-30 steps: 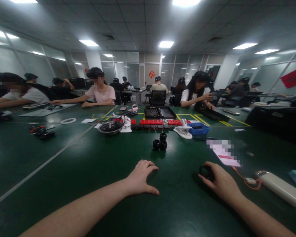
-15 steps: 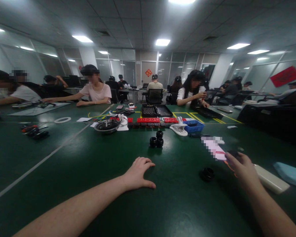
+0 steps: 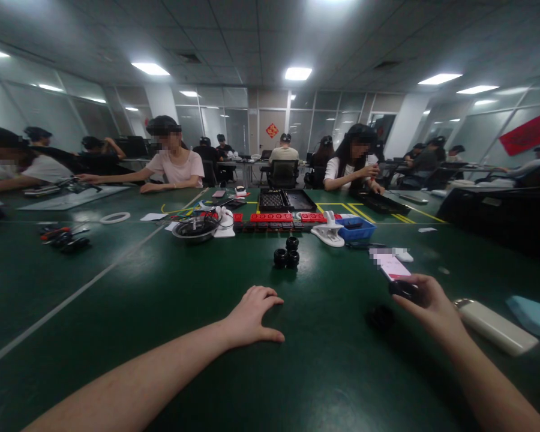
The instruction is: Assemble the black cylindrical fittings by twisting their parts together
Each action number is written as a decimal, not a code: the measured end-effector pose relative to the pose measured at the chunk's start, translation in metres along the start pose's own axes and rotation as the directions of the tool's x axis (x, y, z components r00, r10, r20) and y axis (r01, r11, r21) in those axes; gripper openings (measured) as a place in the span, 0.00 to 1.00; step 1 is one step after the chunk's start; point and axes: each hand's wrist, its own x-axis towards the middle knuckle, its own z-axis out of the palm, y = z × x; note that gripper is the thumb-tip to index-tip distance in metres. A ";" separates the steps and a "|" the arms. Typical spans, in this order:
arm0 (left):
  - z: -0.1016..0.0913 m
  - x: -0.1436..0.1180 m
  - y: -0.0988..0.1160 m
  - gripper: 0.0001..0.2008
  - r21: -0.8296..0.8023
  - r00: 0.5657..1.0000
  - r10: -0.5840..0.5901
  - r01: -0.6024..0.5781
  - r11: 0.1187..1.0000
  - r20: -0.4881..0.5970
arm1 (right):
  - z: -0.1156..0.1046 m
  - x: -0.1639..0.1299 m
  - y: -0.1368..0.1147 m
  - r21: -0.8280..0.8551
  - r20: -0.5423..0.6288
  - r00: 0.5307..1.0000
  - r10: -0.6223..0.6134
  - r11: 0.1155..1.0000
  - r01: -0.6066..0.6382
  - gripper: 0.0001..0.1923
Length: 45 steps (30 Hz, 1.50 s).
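My left hand rests on the green table, its fingers spread and nothing in them. On the right, my right hand pinches a black round wheel-like piece between thumb and fingers, raised above the table. A similar black round piece lies just left of that hand, blurred and dark. Ahead of my left hand, three black round pieces stand close together, one behind the other two. Beyond the held piece lies a phone with a lit screen, partly covered by it.
A cream oblong object and a light blue item lie at right. Farther off are a blue bin, white clamp, red strip, round dish of cables and open black case. Co-workers sit across the table.
My right hand has shifted slightly left and turned, so the black piece in its fingers shows more fully. My left hand stays where it was.
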 end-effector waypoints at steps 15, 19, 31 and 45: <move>0.001 0.002 -0.001 0.35 0.011 1.000 -0.011 0.011 1.000 0.004 | 0.001 -0.001 0.024 -0.107 0.504 0.863 -0.036 0.989 0.103 0.24; 0.000 0.001 0.000 0.34 0.016 1.000 -0.019 0.019 1.000 0.006 | -0.005 0.005 0.025 -0.316 0.348 0.929 0.125 0.949 -0.009 0.27; -0.001 0.000 0.000 0.34 0.014 1.000 -0.009 0.009 1.000 0.006 | -0.018 0.013 0.043 -0.494 0.101 0.948 0.301 0.842 -0.215 0.31; 0.002 0.000 -0.004 0.34 0.020 0.999 0.022 -0.022 1.000 -0.032 | -0.026 -0.002 0.003 -0.388 -0.415 0.909 -0.040 0.912 -0.137 0.29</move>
